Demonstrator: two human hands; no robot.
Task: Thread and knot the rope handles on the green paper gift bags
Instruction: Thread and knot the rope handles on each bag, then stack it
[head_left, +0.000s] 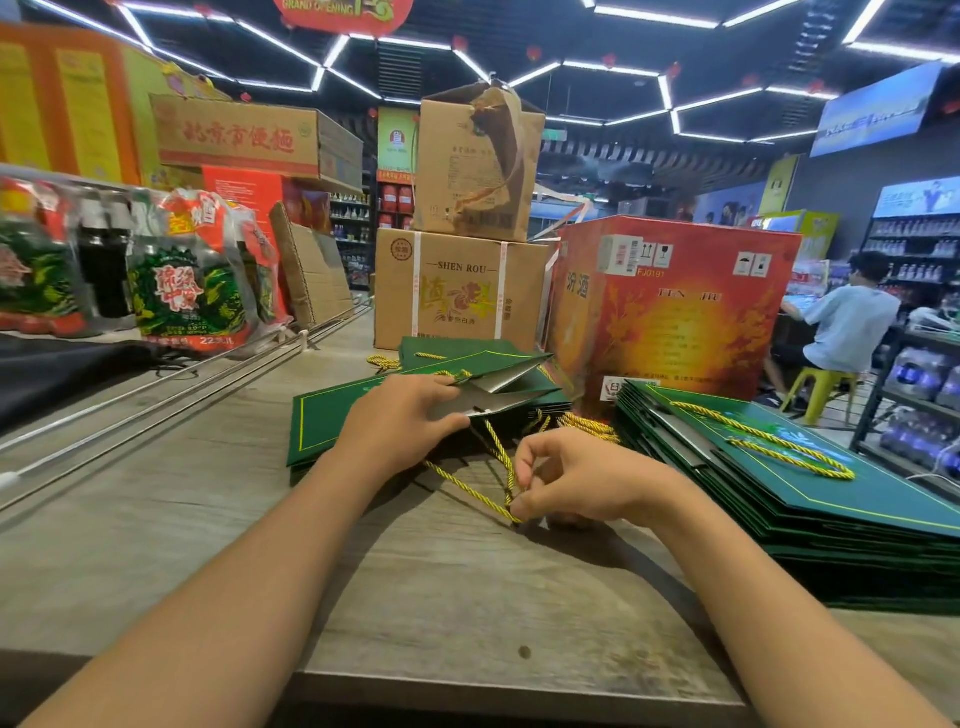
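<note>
Both bare forearms reached forward over the work.
The left hand (402, 415) lay palm down with its thumb hooked underneath; the right hand (576, 478) pinched with curled fingertips, wrist raised.

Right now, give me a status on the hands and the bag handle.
Left hand holds green bag mouth open. Right hand pinches yellow rope on the table. Bag stack right, not in the way.
</note>
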